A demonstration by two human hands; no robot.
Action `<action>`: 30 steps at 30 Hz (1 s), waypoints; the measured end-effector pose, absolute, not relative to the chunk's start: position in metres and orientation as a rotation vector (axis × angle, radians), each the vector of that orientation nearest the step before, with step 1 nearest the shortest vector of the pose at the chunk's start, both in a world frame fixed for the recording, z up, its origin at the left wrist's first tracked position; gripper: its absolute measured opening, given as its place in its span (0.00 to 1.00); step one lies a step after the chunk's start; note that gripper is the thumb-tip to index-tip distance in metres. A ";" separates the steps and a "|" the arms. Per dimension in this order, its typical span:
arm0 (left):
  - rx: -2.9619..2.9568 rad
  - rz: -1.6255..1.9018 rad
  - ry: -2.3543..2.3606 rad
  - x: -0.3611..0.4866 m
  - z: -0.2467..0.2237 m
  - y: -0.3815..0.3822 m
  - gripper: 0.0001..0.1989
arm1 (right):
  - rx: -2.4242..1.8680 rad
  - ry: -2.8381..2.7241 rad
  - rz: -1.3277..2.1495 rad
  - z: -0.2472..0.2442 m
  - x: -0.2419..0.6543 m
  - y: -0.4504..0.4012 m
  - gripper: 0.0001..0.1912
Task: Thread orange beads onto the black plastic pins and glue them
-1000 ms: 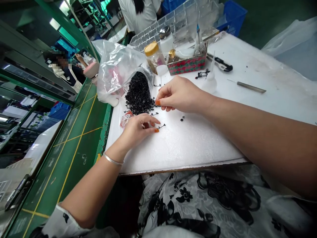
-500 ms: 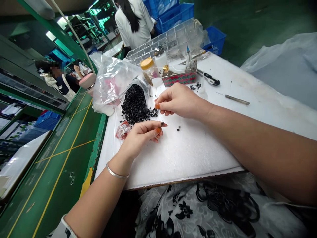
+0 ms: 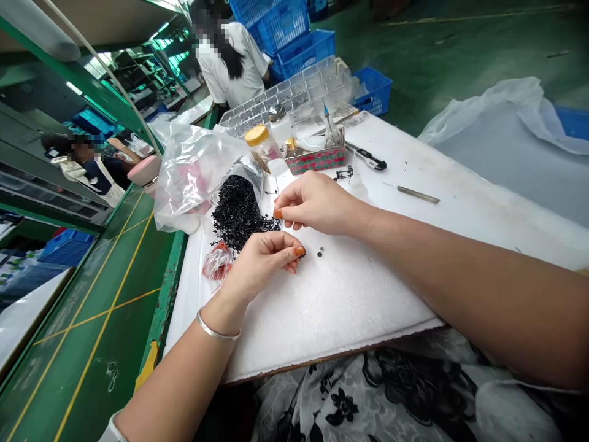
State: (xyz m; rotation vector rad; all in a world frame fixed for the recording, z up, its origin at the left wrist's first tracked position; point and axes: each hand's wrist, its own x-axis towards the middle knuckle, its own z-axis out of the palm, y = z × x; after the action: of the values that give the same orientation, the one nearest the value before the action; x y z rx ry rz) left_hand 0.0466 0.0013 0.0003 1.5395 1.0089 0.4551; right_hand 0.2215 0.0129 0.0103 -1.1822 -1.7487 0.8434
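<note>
My left hand [image 3: 269, 258] is closed in a pinch low over the white work surface [image 3: 359, 301], with a small black part just showing at its fingertips. Above and slightly right of it, my right hand [image 3: 313, 202] is also pinched, at the right edge of a pile of small black parts [image 3: 237, 209]; what its fingertips hold, if anything, is too small to make out. Two tiny round pieces [image 3: 320, 252] lie on the surface to the right of my left fingertips. A small bag with red contents [image 3: 217, 261] sits left of my left hand.
Behind the pile are a clear plastic bag [image 3: 188, 178], a yellow-lidded jar [image 3: 259, 140] and a red-green box [image 3: 317, 161] of bottles. A knife [image 3: 368, 157] and thin metal tool [image 3: 418, 194] lie at the right. A person [image 3: 234, 67] is beyond the divided clear tray [image 3: 294, 92].
The camera view has shifted, so the table appears lower and further left. My left thumb now covers more of the small black part at its fingertips. My right hand stays pinched by the pile.
</note>
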 end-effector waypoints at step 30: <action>2.479 0.419 0.967 0.041 -0.007 -0.006 0.06 | -1.195 -1.768 0.819 0.008 0.222 0.015 0.06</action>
State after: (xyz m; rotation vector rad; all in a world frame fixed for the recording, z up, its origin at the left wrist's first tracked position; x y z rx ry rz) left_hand 0.0411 -0.0065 -0.0068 2.4785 0.9667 0.4189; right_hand 0.2221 0.0155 0.0080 -1.1946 -1.7681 0.8192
